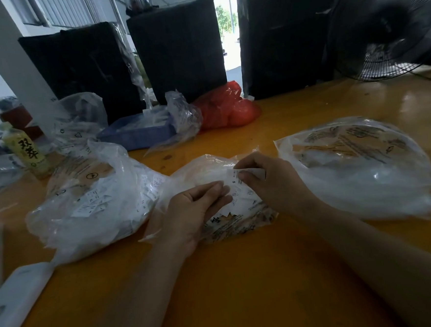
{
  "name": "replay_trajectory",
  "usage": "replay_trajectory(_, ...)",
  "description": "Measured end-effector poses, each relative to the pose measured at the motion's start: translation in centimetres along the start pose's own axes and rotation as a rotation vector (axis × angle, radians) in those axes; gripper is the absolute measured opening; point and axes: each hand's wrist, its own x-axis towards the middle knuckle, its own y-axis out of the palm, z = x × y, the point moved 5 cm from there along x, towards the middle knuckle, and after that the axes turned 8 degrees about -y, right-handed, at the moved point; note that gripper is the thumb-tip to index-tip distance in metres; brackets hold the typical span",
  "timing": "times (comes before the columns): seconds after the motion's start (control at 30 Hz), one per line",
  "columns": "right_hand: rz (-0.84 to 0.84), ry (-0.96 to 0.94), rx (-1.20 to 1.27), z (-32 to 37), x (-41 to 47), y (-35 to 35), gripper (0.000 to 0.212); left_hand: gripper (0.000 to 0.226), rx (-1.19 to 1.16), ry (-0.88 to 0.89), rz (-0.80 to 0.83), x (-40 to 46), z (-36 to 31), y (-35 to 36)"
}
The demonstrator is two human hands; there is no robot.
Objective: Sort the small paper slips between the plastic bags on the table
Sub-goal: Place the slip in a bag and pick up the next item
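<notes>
We see right hand (269,182) pinching a paper slip (237,178) over the middle bag (210,171); left hand (194,210) just below that grip, fingers curled on the bag.

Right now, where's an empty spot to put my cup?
Bare table lies near you, between the forearms. More lies behind the right bag, beside the red bag. The left is crowded with bags and a bottle.

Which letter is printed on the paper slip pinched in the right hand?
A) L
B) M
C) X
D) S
D: the paper slip pinched by the right hand over the middle bag shows an "S" beside the fingertips.
</notes>
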Motion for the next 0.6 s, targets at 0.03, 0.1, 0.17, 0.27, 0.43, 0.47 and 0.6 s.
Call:
replay_trajectory(0.03, 0.018, -0.008, -0.016, 0.01, 0.05, 0.11, 0.010, 0.046, 0.021, 0.000, -0.005, 0.00, 0.04, 0.00)
replay_trajectory(0.1, 0.078, -0.037, -0.055, 0.05, 0.10, 0.48, 0.011, 0.044, 0.043, 0.001, -0.024, -0.02, 0.06, 0.00)
replay_trajectory(0.17, 0.129, -0.056, -0.080, 0.01, 0.04, 0.78, 0.016, 0.039, 0.047, 0.009, -0.041, -0.06, 0.01, 0.01)
replay_trajectory(0.27, 0.155, -0.082, -0.107, 0.10, -0.06, 0.84, 0.020, 0.037, 0.094, 0.030, -0.058, -0.21, -0.10, 0.04)
replay_trajectory(0.43, 0.153, -0.091, -0.071, 0.24, -0.07, 0.89, 0.033, 0.032, 0.241, 0.091, -0.089, -0.47, -0.30, 0.17)
replay_trajectory(0.47, 0.140, -0.077, -0.056, 0.18, -0.11, 0.84, 0.041, 0.027, 0.262, 0.099, -0.096, -0.52, -0.32, 0.19)
replay_trajectory(0.6, 0.044, 0.045, 0.107, -0.09, -0.12, 0.58, 0.063, 0.025, 0.258, 0.127, -0.096, -0.61, -0.42, 0.30)
